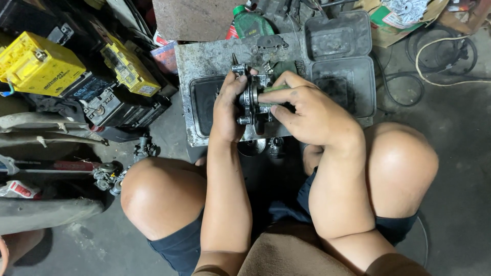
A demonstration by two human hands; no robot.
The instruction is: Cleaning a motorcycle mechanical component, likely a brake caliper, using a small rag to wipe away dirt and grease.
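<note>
Left hand (pixel 228 107) is wrapped tight around a greasy metal engine part (pixel 251 102), held above the dented steel tray (pixel 204 61) between the knees; the right hand (pixel 307 110) pinches a green-handled tool (pixel 273 89) against it. That part looks heavy, rigid and oily, so it is best gripped by its thick body. Yellow-topped batteries (pixel 38 64) with labels sit far left, and a green bottle (pixel 250 23) stands behind the tray.
</note>
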